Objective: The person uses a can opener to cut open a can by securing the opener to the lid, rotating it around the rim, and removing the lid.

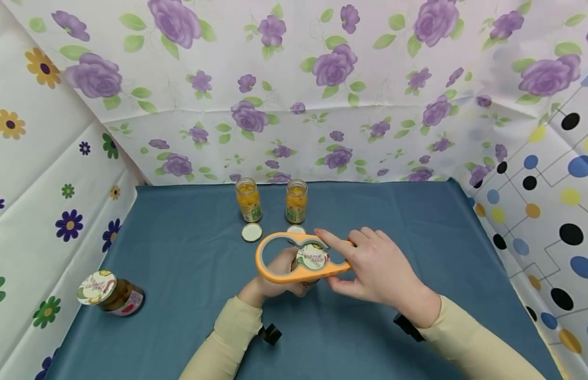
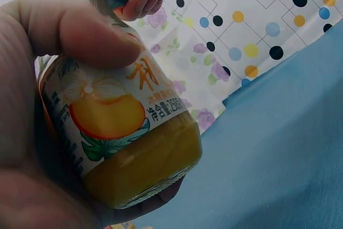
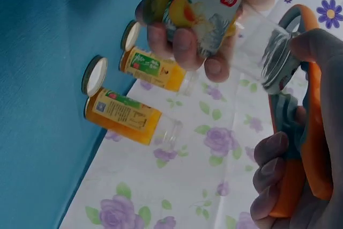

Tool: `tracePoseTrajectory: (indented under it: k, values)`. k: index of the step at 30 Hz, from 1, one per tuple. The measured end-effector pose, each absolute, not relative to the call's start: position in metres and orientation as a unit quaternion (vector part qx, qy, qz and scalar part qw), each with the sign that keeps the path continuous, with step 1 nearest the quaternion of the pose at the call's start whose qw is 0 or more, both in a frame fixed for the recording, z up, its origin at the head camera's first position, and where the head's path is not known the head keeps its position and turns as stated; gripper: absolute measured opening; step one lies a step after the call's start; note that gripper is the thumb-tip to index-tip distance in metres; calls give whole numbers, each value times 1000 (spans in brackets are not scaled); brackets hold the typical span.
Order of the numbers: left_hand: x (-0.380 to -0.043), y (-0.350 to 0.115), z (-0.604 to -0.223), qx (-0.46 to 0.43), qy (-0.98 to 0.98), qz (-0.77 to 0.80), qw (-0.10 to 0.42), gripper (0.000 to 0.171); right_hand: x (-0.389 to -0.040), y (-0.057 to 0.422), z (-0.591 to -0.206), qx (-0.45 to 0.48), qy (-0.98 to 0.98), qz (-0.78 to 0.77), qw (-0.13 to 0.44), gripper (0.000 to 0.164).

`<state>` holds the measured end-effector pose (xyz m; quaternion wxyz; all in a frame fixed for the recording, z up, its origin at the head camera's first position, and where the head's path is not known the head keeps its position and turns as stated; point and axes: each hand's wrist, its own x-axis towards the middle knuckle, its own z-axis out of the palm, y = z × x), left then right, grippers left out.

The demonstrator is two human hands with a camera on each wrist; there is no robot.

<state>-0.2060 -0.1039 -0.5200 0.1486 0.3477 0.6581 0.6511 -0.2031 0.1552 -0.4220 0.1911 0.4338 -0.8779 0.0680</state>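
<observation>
My left hand (image 1: 262, 289) grips a glass jar (image 2: 134, 148) of yellow fruit around its body, thumb across the peach-printed label. On top of this jar sits a patterned lid (image 1: 313, 256) marked "Canned Fruit". An orange jar opener (image 3: 317, 138) with grey inner edges is held in my right hand (image 1: 381, 266). Its opening surrounds the lid, and the larger loop extends to the left. In the right wrist view, my fingers curl around the opener's handles, with the thumb close to the lid's edge. The opener overlaps part of my left hand in the head view.
Two lidless jars of orange fruit, a left one (image 1: 249, 203) and a right one (image 1: 296, 203), stand at the table's back edge. A loose lid (image 1: 252, 232) lies before the left one, another lid (image 1: 296, 229) before the right. A lidded jar (image 1: 130, 300) stands far left.
</observation>
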Motion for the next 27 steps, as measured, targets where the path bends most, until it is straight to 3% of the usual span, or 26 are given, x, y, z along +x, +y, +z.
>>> tracePoseTrajectory:
  k: [8,14,21,27]
  values:
    - [-207,-106,-520,343,667,644,155,68,-204,159,-424,426,-884,95,168,87]
    - [-208,-105,-519,326,691,632,126,73,-190,158,-425,390,-904,88,150,91]
    - [-204,-100,-520,319,645,688,95,71,-168,153,-421,338,-932,101,85,89]
    - [-201,-99,-518,307,662,680,72,72,-164,150,-417,330,-935,102,86,88]
